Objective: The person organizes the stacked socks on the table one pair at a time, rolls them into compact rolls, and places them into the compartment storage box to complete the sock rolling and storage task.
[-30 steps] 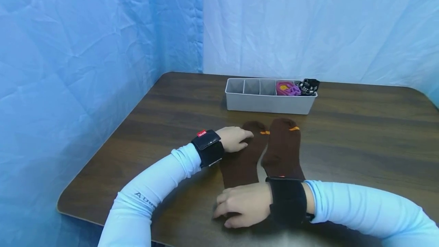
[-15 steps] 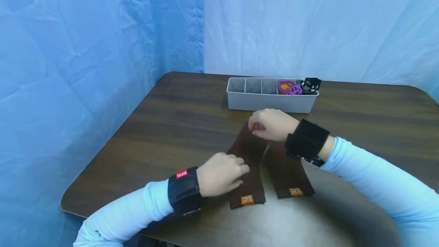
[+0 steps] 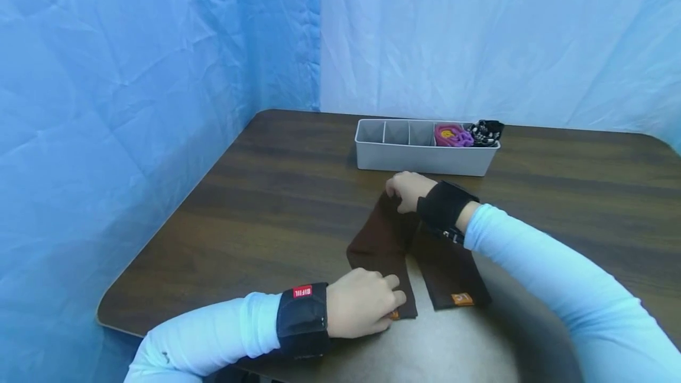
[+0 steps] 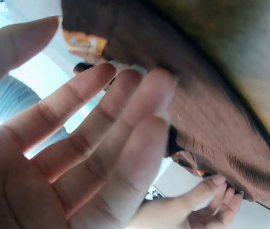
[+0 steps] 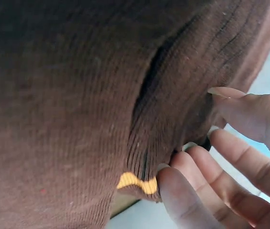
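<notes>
Two brown socks lie side by side on the wooden table, cuffs toward me. My right hand bends over the toe end of the left sock; its thumb and fingertips pinch the fabric beside a small yellow patch in the right wrist view. Across the cuff of that sock rests my left hand, mostly covering its orange label. In the left wrist view the fingers are extended, thumb held apart. The right sock lies flat with its orange label showing, its toe hidden under my right wrist.
Beyond the socks stands a grey divided box. Its right-hand compartments hold a rolled purple-pink item and a black-and-white patterned one. Blue sheets hang behind and left of the table.
My right hand has gone from the cuffs up to the left sock's toe and stayed there. My left hand has come down from the toe to the cuff, covering its label.
</notes>
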A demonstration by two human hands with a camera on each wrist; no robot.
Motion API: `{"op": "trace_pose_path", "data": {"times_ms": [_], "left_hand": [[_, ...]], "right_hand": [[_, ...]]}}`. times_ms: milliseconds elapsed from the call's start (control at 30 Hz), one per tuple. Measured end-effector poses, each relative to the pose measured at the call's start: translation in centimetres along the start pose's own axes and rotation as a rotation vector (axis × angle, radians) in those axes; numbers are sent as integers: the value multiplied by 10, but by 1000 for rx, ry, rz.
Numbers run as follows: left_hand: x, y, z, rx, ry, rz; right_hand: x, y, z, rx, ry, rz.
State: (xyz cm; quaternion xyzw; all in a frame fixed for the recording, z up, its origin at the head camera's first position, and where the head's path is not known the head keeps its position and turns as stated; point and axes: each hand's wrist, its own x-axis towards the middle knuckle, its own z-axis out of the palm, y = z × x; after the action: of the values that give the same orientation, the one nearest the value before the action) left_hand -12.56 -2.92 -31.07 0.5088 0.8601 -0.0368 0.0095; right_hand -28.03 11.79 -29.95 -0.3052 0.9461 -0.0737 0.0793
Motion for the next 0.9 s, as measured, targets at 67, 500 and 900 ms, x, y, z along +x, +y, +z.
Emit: {"op": "trace_pose_path", "data": {"times_ms": [67, 500, 900], "left_hand": [[2, 3, 2, 16, 8, 10], [3, 16, -6, 62, 3, 13], [22, 23, -37, 203, 252, -8]], "right_hand": [[3, 0, 0, 2, -29, 11], [11, -2, -2, -55, -64, -92], [-6, 5, -55, -183, 235, -113]]}}
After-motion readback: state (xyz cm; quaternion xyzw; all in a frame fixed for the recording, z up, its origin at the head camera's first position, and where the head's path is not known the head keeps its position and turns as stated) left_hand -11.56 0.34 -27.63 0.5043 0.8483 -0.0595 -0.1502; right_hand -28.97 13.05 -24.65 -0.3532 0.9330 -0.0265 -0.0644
